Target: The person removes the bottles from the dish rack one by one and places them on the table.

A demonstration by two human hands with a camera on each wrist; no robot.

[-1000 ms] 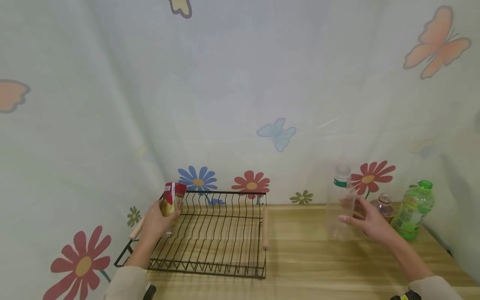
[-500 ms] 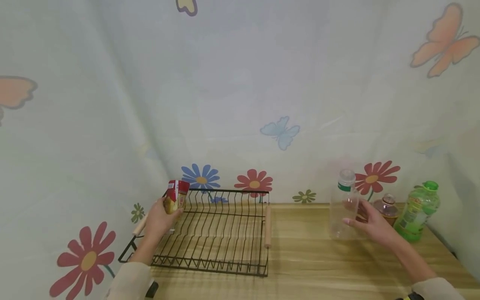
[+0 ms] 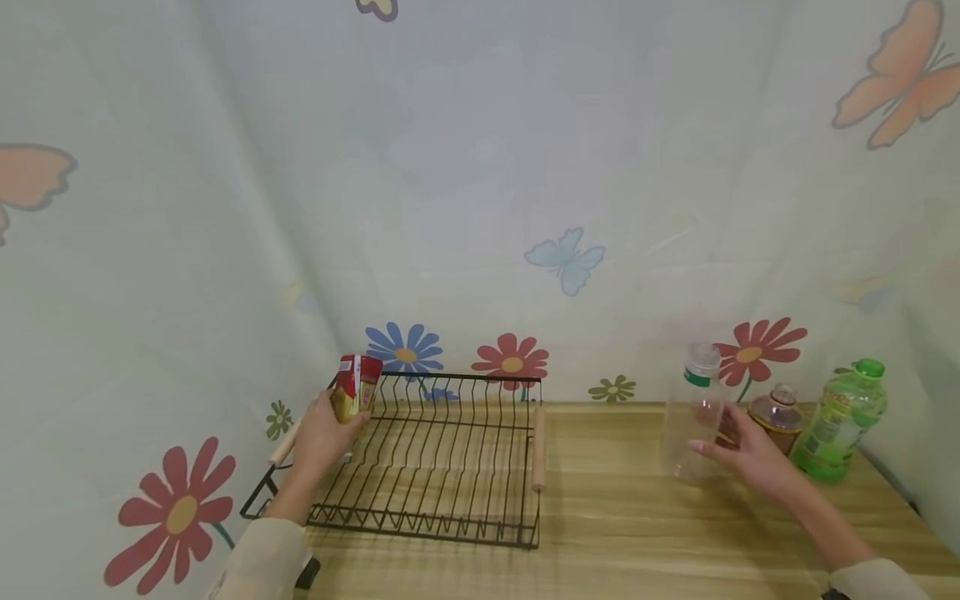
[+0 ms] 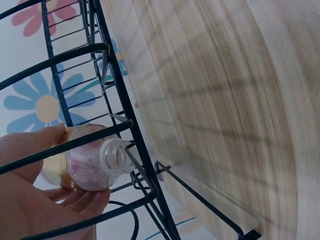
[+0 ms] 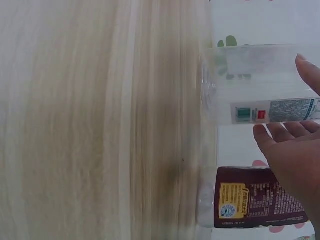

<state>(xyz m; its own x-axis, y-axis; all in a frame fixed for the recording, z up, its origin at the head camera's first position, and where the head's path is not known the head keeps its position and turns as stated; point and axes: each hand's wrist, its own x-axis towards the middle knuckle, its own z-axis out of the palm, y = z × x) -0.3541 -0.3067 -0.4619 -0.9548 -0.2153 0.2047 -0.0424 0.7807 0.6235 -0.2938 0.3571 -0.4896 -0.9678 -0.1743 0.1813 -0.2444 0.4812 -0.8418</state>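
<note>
My left hand [image 3: 327,433] grips a bottle [image 3: 358,389] with a red and yellow wrap at the rack's far left corner. It is upside down: in the left wrist view its open, capless clear neck [image 4: 116,156] points down among the wires of the black dish rack [image 3: 537,533]. On the right, my right hand [image 3: 757,457] holds a clear, capless plastic bottle [image 3: 690,425] with a green band near its neck. The thumb lies on one side and the fingers on the other. This bottle stands nearly upright, leaning slightly right; whether its base touches the table is unclear.
Close behind my right hand stands a capless bottle [image 3: 780,412] with a dark purple label [image 5: 260,197]. A green bottle [image 3: 836,425] is farther right, near the table's edge. The rack has wooden handles [image 3: 539,450]. A patterned curtain [image 3: 450,208] hangs behind the wooden table [image 3: 607,525].
The clear bottle in my right hand has come slightly lower in view and leans more to the right. My left hand stays at the rack with its bottle. The head view has shifted a little.
</note>
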